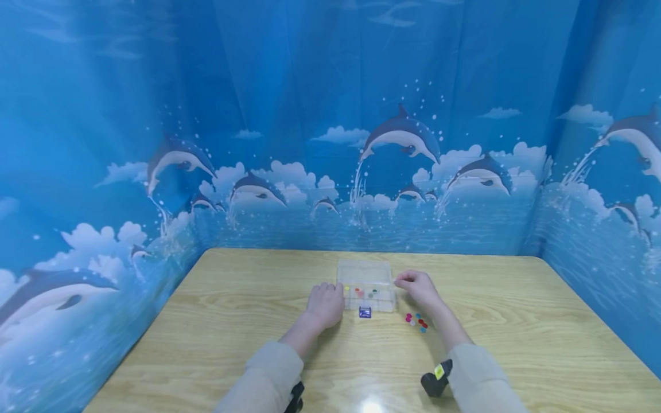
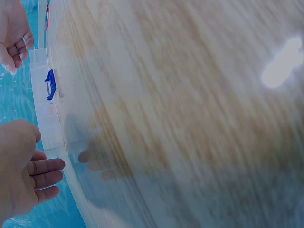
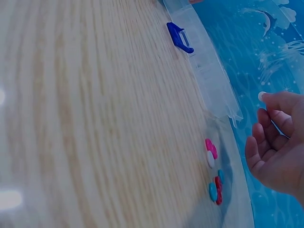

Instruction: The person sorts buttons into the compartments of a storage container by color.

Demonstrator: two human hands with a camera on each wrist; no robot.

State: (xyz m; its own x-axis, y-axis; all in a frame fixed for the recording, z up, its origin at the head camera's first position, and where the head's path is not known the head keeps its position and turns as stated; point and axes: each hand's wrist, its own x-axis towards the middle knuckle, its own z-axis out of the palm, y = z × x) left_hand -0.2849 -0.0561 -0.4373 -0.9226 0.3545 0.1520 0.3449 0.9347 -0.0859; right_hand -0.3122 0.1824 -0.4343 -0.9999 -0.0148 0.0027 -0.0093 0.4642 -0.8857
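A clear plastic compartment box (image 1: 364, 272) lies with its lid folded back; a few small coloured buttons (image 1: 360, 293) are in its compartments. Its blue latch (image 1: 365, 312) points toward me. At the box's left side rests my left hand (image 1: 326, 305), its fingers (image 2: 47, 179) fairly straight and pointing down by the corner. Just off the right side, my right hand (image 1: 419, 287) pinches a small white button (image 3: 261, 96) between thumb and forefinger, with the other fingers loosely bent. Right of the box front lies a loose group of pink, white, red and blue buttons (image 3: 212, 151).
The wood-grain table (image 1: 232, 321) extends on both sides of the box. A blue dolphin-print curtain (image 1: 289, 115) hangs behind and beside it. A black wrist device (image 1: 436, 380) sits at my right sleeve, and a bright glare spot shows near the front.
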